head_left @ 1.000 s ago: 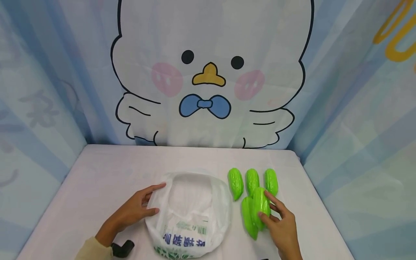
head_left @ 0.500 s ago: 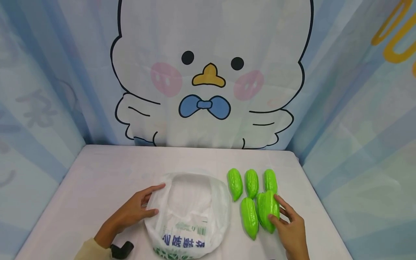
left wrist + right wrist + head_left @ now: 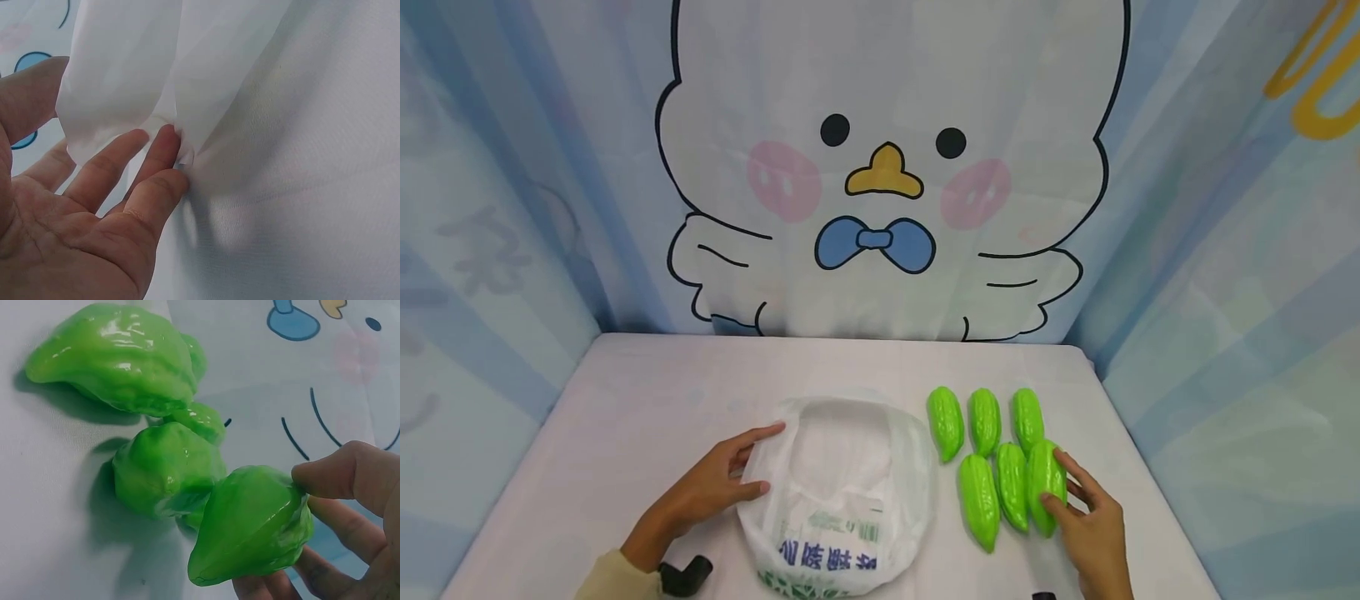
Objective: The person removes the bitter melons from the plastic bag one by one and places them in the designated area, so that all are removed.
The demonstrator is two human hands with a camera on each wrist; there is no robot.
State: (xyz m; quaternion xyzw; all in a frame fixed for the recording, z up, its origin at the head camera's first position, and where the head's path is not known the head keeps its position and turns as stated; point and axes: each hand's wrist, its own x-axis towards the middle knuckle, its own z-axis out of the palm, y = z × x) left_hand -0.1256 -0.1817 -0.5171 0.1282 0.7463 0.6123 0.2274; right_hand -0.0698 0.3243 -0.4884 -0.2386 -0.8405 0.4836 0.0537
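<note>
On the table's right part lie several bright green toy bitter melons, three in a back row and three in front. My right hand point(image 3: 1086, 508) pinches the rightmost front bitter melon point(image 3: 1043, 483) between thumb and fingers; the right wrist view shows this bitter melon point(image 3: 247, 522) close up, pointed end down-left. Left of it are a slim bitter melon point(image 3: 1011, 483) and a larger bitter melon point(image 3: 979, 500). My left hand point(image 3: 707, 479) holds the side of a white plastic bag point(image 3: 913, 492) with its mouth spread wide. In the left wrist view the fingers point(image 3: 103, 165) touch the thin plastic.
The back row consists of a left bitter melon point(image 3: 946, 423), a middle bitter melon point(image 3: 984, 421) and a right bitter melon point(image 3: 1027, 419). A white cloth covers the table point(image 3: 662, 392). A printed curtain point(image 3: 887, 75) stands behind it. A black object point(image 3: 687, 577) sits by the left wrist.
My right hand has moved rightward with its bitter melon, from beside the larger front melon to the row's right end. The slim melon now shows between them. My left hand stays at the bag.
</note>
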